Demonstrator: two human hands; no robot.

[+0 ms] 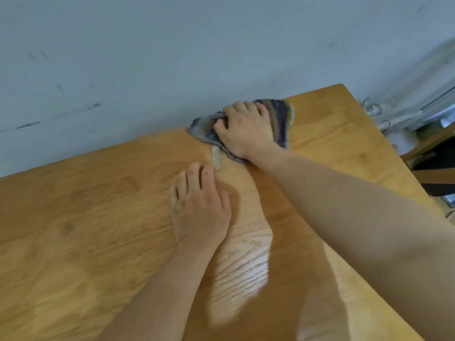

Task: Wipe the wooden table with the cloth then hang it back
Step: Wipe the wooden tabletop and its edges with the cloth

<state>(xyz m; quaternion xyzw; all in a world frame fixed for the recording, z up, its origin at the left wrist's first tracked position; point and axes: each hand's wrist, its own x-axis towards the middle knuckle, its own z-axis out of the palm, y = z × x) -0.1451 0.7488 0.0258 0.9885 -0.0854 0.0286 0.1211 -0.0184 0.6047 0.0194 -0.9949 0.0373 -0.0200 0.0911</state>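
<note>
Right hand (pixel 242 130) clenched on the striped cloth (pixel 280 116), bunched beneath it at the wooden table (pixel 86 230)'s far edge against the wall (pixel 147 57); left hand (pixel 200 205) flat, released, nearer. Cloth's centre hidden under fingers, edges blurred.

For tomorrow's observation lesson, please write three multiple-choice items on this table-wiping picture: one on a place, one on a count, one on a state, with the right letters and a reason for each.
1. Where on the wooden table is the cloth?
A. at the far edge, by the wall
B. at the near edge
C. hanging off the left end

2. How many hands touch the cloth?
A. none
B. one
C. two

3. How is the left hand placed?
A. clenched in a fist
B. raised in the air
C. flat on the wood, fingers spread

Answers: 1 A, the cloth lies against the grey wall. 2 B, only the right hand presses on it. 3 C, its palm lies down on bare wood, apart from the cloth.
</note>
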